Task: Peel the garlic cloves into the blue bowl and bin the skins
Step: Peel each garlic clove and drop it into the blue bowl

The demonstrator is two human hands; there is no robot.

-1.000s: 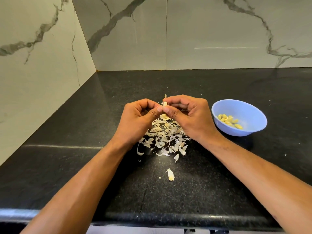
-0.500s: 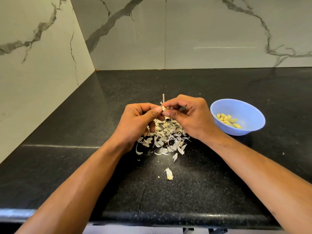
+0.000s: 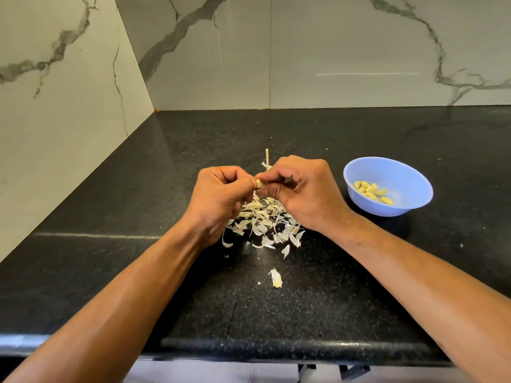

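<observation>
Pale garlic clove [image 3: 260, 184] now sits lower between both hands.

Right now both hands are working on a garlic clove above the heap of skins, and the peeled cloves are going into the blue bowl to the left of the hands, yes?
Not quite: the blue bowl with the peeled cloves sits to the right of the hands, as the head view shows. Otherwise yes: the left hand and right hand pinch a garlic clove above the heap of skins.

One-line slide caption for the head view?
Both hands peel a garlic clove above the skins, blue bowl alongside.
</observation>
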